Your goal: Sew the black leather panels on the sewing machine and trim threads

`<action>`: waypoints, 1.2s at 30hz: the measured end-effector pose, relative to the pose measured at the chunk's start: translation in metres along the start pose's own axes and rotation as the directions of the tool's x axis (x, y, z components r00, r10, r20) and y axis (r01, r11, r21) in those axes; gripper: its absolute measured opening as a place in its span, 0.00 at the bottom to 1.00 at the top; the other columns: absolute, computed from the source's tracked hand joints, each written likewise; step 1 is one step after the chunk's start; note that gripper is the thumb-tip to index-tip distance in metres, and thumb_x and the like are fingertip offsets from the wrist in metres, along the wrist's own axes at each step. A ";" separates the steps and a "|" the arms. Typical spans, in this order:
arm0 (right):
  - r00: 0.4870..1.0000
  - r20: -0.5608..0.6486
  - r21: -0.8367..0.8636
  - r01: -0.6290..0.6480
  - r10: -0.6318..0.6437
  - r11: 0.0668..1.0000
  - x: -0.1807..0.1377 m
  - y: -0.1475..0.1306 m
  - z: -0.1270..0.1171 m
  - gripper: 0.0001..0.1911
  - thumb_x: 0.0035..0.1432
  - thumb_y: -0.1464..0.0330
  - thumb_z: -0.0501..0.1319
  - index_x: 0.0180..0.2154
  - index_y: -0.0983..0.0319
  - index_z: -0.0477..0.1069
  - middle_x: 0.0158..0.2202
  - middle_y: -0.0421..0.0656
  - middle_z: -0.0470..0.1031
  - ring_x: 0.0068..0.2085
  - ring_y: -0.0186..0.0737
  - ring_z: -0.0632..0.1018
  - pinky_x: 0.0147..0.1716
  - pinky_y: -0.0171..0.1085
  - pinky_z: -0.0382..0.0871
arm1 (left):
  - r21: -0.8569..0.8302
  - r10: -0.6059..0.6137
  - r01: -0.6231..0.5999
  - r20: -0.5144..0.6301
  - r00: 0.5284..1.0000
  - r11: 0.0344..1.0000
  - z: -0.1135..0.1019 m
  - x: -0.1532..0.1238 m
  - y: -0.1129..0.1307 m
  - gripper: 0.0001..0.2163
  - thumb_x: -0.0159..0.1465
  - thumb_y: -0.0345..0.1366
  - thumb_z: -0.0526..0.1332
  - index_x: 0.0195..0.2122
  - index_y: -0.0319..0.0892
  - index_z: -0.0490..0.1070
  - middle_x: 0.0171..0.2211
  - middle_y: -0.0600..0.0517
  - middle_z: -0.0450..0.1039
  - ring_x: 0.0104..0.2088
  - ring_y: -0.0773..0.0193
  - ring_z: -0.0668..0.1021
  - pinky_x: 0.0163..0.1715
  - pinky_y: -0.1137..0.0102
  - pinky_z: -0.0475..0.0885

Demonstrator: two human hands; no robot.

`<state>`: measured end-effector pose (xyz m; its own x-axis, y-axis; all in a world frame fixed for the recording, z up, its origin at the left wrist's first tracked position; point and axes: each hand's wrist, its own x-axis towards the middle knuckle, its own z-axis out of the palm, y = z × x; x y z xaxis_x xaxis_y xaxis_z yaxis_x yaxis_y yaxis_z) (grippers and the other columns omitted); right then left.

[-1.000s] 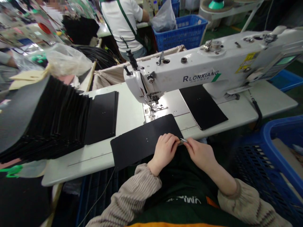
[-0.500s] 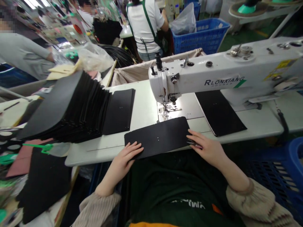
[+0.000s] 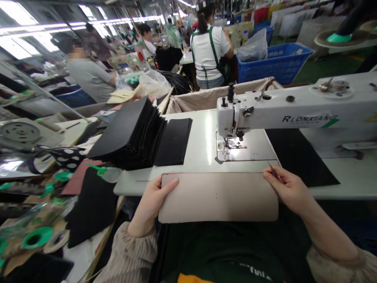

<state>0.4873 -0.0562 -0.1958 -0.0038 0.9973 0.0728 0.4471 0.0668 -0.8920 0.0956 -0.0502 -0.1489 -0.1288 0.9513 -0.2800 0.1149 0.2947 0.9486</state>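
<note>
A flat rectangular panel [image 3: 206,196], beige on the side facing me, is held upright before my lap between both hands. At its left end, my left hand [image 3: 154,198] is closed on the edge, thumb on the beige face. My right hand [image 3: 287,186] grips the upper right corner. Between its fingers is also a slim pointed metal tool [image 3: 275,173], its exact kind unclear. Beyond the panel stands a white sewing machine [image 3: 256,112], its needle area over the metal plate [image 3: 256,151]. One black panel [image 3: 297,157] lies under the machine arm.
To the left of the needle lies a small pile of black panels [image 3: 173,141], beside a tall leaning stack [image 3: 126,129]. Loose black pieces [image 3: 91,204] and a green tape roll [image 3: 37,237] cover the left side table. A blue crate [image 3: 273,63] and co-workers are behind.
The panel has been lifted off the table edge and turned from its black face to its beige face. Both hands now grip its ends. My view has tilted up and shifted left.
</note>
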 end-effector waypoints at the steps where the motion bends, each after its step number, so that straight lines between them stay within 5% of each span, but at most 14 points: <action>1: 1.000 -0.010 -0.005 -0.011 0.011 1.000 0.000 0.003 0.000 0.17 0.63 0.53 0.58 0.39 0.59 0.73 0.32 0.39 0.72 0.32 0.38 0.72 0.30 0.34 0.66 | -0.001 0.002 -0.002 0.015 1.000 1.000 0.001 0.000 0.003 0.24 0.53 0.50 0.72 0.46 0.39 0.75 0.33 0.47 0.80 0.29 0.57 0.80 0.26 0.70 0.73; 18: 0.993 -0.091 -0.052 -0.080 0.075 0.995 0.003 0.014 0.001 0.19 0.59 0.51 0.60 0.43 0.58 0.74 0.37 0.44 0.78 0.36 0.44 0.77 0.35 0.37 0.68 | 0.030 0.128 -0.132 0.110 0.986 0.991 0.005 0.002 0.028 0.20 0.57 0.47 0.69 0.47 0.42 0.76 0.41 0.48 0.80 0.33 0.60 0.79 0.30 0.71 0.71; 23: 0.996 -0.069 -0.163 -0.061 0.051 0.985 0.008 0.017 -0.001 0.18 0.60 0.51 0.59 0.42 0.57 0.75 0.41 0.43 0.79 0.43 0.46 0.78 0.40 0.38 0.68 | 0.016 0.084 -0.087 0.126 0.989 0.996 0.009 0.004 0.021 0.22 0.57 0.48 0.69 0.48 0.41 0.75 0.40 0.48 0.79 0.34 0.60 0.79 0.31 0.70 0.72; 30: 0.996 -0.084 -0.277 -0.052 0.029 0.960 0.018 0.020 -0.003 0.18 0.61 0.51 0.57 0.42 0.57 0.74 0.41 0.44 0.79 0.41 0.46 0.78 0.41 0.39 0.67 | 0.053 0.174 -0.179 0.094 0.980 0.982 0.022 0.015 0.000 0.20 0.59 0.47 0.67 0.49 0.45 0.71 0.38 0.52 0.76 0.33 0.62 0.78 0.30 0.72 0.71; 36: 0.997 -0.080 -0.506 -0.032 -0.010 0.862 0.025 0.032 -0.001 0.20 0.62 0.50 0.55 0.45 0.55 0.74 0.44 0.45 0.79 0.42 0.49 0.78 0.41 0.43 0.68 | 0.027 0.193 -0.197 0.117 0.974 0.980 0.033 0.017 -0.010 0.18 0.62 0.50 0.63 0.46 0.42 0.73 0.40 0.49 0.77 0.37 0.60 0.78 0.35 0.70 0.72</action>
<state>0.5023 -0.0296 -0.2225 0.0633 0.9912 0.1167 0.8383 0.0107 -0.5451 0.1248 -0.0337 -0.1683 0.0117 0.9942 -0.1073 0.1646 0.1040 0.9809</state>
